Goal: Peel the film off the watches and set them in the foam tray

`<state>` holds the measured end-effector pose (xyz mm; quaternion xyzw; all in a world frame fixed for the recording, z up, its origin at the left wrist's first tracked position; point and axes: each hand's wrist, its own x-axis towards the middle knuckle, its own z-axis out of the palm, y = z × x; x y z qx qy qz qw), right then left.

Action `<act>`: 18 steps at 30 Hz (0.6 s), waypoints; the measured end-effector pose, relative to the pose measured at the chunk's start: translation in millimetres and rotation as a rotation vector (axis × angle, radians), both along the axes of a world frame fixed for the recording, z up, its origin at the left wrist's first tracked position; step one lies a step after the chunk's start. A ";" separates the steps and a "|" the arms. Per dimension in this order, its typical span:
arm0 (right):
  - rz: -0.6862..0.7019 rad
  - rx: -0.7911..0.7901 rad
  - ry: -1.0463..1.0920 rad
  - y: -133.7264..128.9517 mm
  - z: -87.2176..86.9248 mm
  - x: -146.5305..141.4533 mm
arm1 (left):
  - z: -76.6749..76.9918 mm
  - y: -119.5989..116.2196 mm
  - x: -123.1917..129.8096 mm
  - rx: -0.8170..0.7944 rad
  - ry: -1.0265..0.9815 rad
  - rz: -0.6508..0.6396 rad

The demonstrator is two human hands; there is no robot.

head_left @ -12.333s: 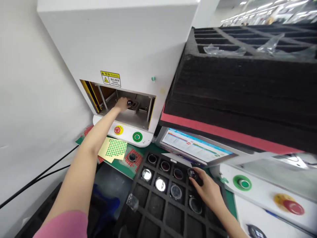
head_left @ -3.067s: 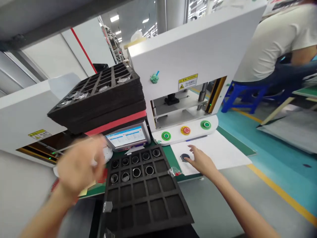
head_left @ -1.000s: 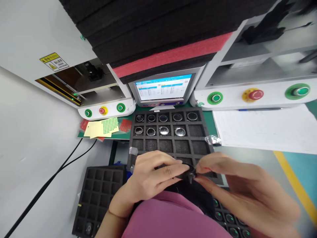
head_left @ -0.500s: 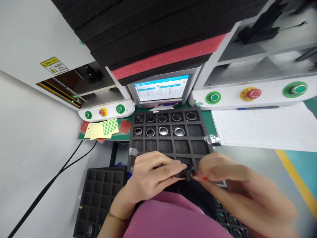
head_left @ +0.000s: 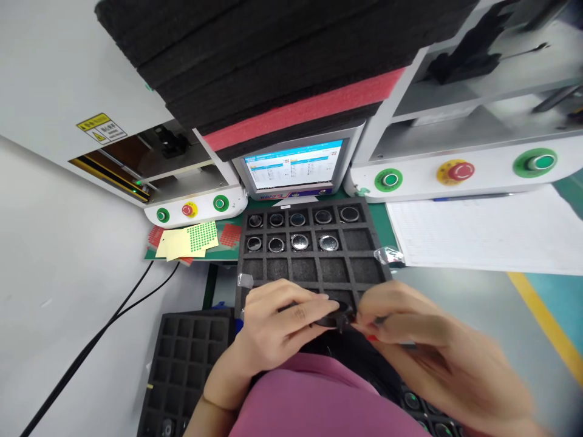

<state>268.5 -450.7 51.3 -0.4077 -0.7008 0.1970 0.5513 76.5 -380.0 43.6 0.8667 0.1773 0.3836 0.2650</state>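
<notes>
Mostly black, green and white, dotted with red and green.
Black on the round piece [head_left: 337, 312] in the left hand [head_left: 276, 328]; bright red on the blurred scrap [head_left: 372, 337] at the right hand [head_left: 428, 340]. Solid green across the counter [head_left: 382, 226]; over its middle, charcoal black in a grid of squares on the foam tray [head_left: 359, 240], dark with silver rims on the discs [head_left: 299, 243]. Near its left end, pale yellow with rows of green dots on the sticker sheet [head_left: 203, 237], red dots on the neighbouring sheet [head_left: 230, 235]. Toward its right end, white with faint grey ruling on the paper [head_left: 478, 233], blue on the pen [head_left: 455, 198]. Along its far edge, blue and white on the screen [head_left: 294, 165], green ringed in green on the round button [head_left: 390, 179], red ringed in yellow on the larger button [head_left: 461, 172]. Above, black banded with red on the foam stack [head_left: 273, 54]. Purple-pink on the shirt [head_left: 314, 400].
</notes>
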 end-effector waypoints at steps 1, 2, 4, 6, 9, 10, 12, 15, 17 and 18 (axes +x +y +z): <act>-0.018 0.019 -0.006 0.0 -1.5 -0.7 | 0.1 -0.6 0.7 0.007 -0.002 0.011; -0.045 0.036 0.004 -0.1 -3.3 -1.7 | 0.2 -0.9 1.4 0.015 -0.008 0.021; -0.125 0.063 0.055 -1.2 -6.4 -3.7 | 0.4 -0.7 2.7 0.019 -0.021 0.022; -0.183 0.072 0.088 -3.1 -7.8 -4.6 | 0.4 0.3 3.7 0.012 -0.038 0.006; -0.156 0.054 0.005 -7.1 -6.4 -3.9 | -0.4 1.2 4.8 0.000 -0.049 -0.011; -0.152 0.039 -0.031 -8.5 -5.9 -3.6 | -1.1 1.0 5.2 -0.004 -0.047 -0.008; -0.190 0.029 -0.088 -10.9 -6.3 -3.7 | -3.2 -0.1 6.7 -0.022 -0.028 0.016; -0.245 0.064 -0.123 -13.8 -12.3 -5.0 | -8.2 -2.7 11.6 -0.067 0.006 0.068; -0.257 0.078 -0.110 -15.8 -19.1 -5.1 | -12.4 -4.0 16.8 -0.100 0.021 0.079; -0.263 0.065 -0.090 -17.0 -23.0 -4.5 | -14.6 -4.4 19.9 -0.114 0.024 0.078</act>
